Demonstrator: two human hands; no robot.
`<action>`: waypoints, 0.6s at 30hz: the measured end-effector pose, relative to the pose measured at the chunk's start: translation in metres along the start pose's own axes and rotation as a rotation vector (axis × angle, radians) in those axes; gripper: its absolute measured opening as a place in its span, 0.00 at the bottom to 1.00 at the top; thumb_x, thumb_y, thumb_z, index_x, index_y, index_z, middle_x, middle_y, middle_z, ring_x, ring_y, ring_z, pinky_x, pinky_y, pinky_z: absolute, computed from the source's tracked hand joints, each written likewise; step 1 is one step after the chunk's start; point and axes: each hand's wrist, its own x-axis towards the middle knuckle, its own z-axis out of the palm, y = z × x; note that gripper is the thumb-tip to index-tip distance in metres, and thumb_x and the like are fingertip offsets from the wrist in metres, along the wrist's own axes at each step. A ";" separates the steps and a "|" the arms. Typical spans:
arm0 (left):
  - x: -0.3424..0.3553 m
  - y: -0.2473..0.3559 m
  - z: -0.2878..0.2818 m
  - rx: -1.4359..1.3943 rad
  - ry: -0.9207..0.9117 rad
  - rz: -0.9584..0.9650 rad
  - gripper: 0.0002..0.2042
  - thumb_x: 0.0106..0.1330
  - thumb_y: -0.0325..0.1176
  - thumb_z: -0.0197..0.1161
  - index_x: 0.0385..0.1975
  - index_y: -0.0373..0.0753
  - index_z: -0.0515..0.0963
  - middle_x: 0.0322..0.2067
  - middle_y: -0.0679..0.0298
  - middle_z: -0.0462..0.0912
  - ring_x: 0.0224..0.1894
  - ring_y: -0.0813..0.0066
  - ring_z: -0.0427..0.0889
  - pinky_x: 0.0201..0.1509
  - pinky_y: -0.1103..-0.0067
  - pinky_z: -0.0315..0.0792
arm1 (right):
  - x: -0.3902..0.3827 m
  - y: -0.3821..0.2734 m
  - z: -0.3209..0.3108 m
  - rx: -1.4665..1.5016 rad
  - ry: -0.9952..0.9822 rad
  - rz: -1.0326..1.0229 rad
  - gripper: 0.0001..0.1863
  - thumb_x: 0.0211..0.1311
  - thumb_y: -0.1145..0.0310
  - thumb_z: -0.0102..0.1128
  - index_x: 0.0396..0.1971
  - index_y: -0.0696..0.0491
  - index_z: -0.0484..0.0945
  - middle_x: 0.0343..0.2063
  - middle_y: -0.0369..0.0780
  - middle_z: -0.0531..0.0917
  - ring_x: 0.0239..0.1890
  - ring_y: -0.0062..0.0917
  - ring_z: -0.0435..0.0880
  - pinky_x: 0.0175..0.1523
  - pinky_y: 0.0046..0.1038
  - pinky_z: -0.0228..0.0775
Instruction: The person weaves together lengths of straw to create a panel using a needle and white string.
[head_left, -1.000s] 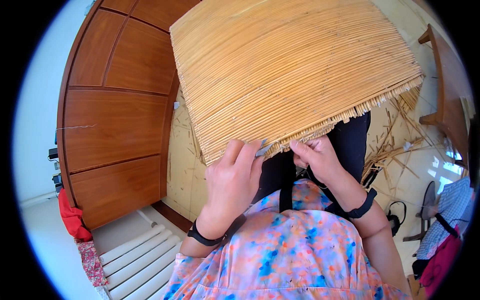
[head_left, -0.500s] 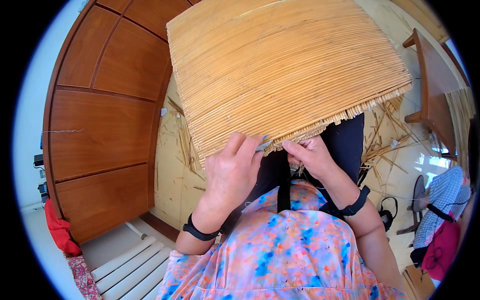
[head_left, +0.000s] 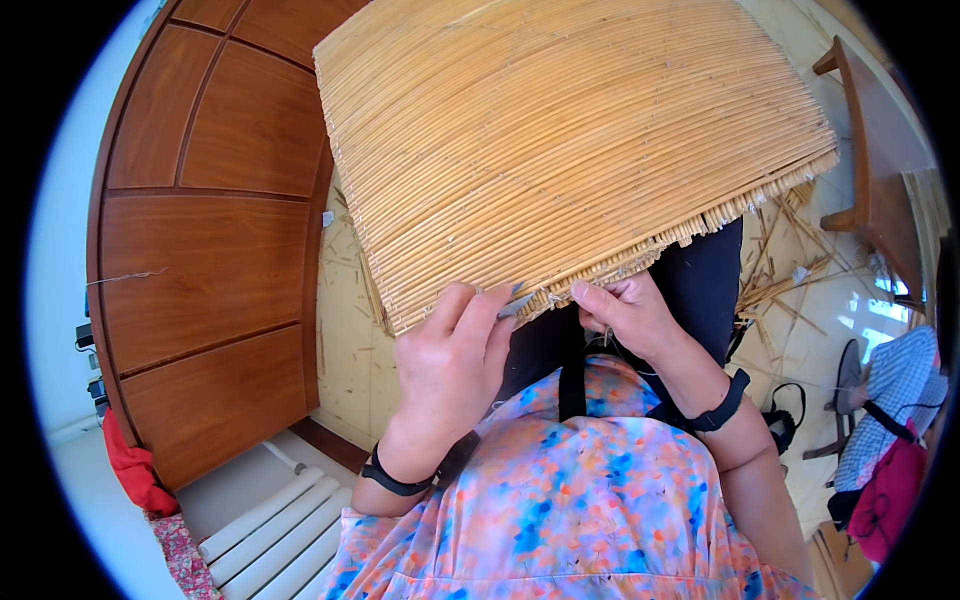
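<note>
A broad mat of straw-coloured stalks (head_left: pixel 580 150), bound side by side in rows, lies tilted across my lap with its near edge toward me. My left hand (head_left: pixel 450 350) is closed at that near edge. A small flat grey blade-like piece (head_left: pixel 515 304) shows at its fingertips; its exact kind is unclear. To the right, my right hand (head_left: pixel 627 312) pinches the mat's ragged edge, thumb on top. Its lower fingers curl out of sight. Thin cord hangs beneath it.
A brown wooden cabinet (head_left: pixel 210 260) stands at the left, above white slats (head_left: pixel 275 540). Loose stalks (head_left: pixel 790 290) litter the tiled floor at the right. Beyond them are a wooden bench (head_left: pixel 880 170) and a person in checked cloth (head_left: pixel 885 400).
My view has shifted slightly. My left hand has slid a little along the edge, away from my right, and the grey piece with it. My right hand keeps its pinch.
</note>
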 end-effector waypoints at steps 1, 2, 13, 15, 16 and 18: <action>0.000 -0.001 -0.001 -0.003 -0.007 -0.010 0.13 0.52 0.22 0.69 0.39 0.37 0.80 0.28 0.60 0.76 0.22 0.67 0.78 0.24 0.75 0.73 | 0.001 0.002 0.001 -0.019 0.006 -0.024 0.08 0.66 0.69 0.59 0.42 0.55 0.74 0.23 0.31 0.74 0.18 0.11 0.65 0.21 0.17 0.57; 0.000 -0.001 0.000 -0.002 -0.009 -0.010 0.13 0.52 0.22 0.69 0.39 0.37 0.80 0.28 0.60 0.76 0.22 0.67 0.78 0.24 0.75 0.73 | 0.002 0.004 0.001 -0.038 0.011 -0.048 0.09 0.67 0.68 0.59 0.43 0.55 0.74 0.22 0.29 0.72 0.18 0.09 0.64 0.21 0.16 0.55; 0.004 -0.003 0.009 -0.026 0.055 0.087 0.13 0.52 0.22 0.69 0.38 0.36 0.80 0.28 0.59 0.76 0.22 0.67 0.79 0.24 0.76 0.73 | 0.003 0.008 -0.004 -0.040 -0.037 -0.074 0.09 0.67 0.67 0.59 0.41 0.55 0.76 0.22 0.30 0.74 0.19 0.11 0.66 0.22 0.16 0.57; 0.000 -0.011 0.011 -0.057 0.060 0.096 0.13 0.52 0.22 0.70 0.38 0.35 0.80 0.28 0.59 0.75 0.22 0.67 0.79 0.24 0.76 0.73 | 0.004 0.007 -0.004 -0.036 -0.052 -0.068 0.10 0.66 0.66 0.60 0.40 0.56 0.76 0.23 0.32 0.75 0.19 0.13 0.67 0.22 0.17 0.59; -0.001 -0.014 0.012 -0.091 0.065 0.103 0.13 0.52 0.22 0.70 0.38 0.35 0.79 0.28 0.59 0.75 0.22 0.67 0.79 0.24 0.76 0.73 | 0.004 0.006 -0.003 -0.058 -0.047 -0.066 0.10 0.66 0.66 0.60 0.40 0.56 0.76 0.23 0.32 0.75 0.19 0.13 0.68 0.22 0.17 0.59; 0.000 -0.015 0.013 -0.055 0.076 0.126 0.13 0.52 0.24 0.70 0.38 0.37 0.79 0.27 0.61 0.75 0.21 0.67 0.78 0.23 0.75 0.72 | 0.004 0.007 -0.002 -0.078 -0.040 -0.064 0.10 0.66 0.66 0.60 0.40 0.56 0.76 0.22 0.32 0.75 0.19 0.13 0.68 0.22 0.17 0.59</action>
